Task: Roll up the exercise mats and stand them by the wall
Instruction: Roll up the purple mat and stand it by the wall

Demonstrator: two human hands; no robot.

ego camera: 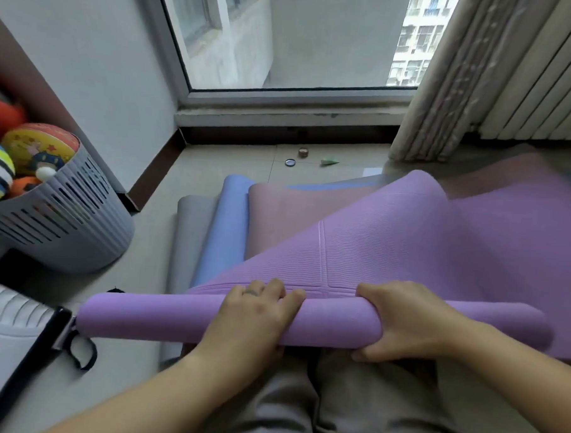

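A purple exercise mat [391, 240] lies in front of me, its near end wound into a thick roll [162, 315] across my lap. My left hand [253, 316] presses on top of the roll near its middle. My right hand [404, 323] wraps around the roll just to the right, thumb underneath. The unrolled part lifts up and runs away to the right. Beneath it lie a pink mat [277, 219], a blue mat [225, 226] and a grey mat [187, 231], flat on the tiled floor.
A grey slotted basket [68, 220] of balls stands at the left by the white wall [97, 64]. A window [285, 36] is ahead, a curtain [447, 86] and radiator [545, 80] at right. Small bits of litter [302, 152] lie on the floor. A black strap [36, 352] lies near left.
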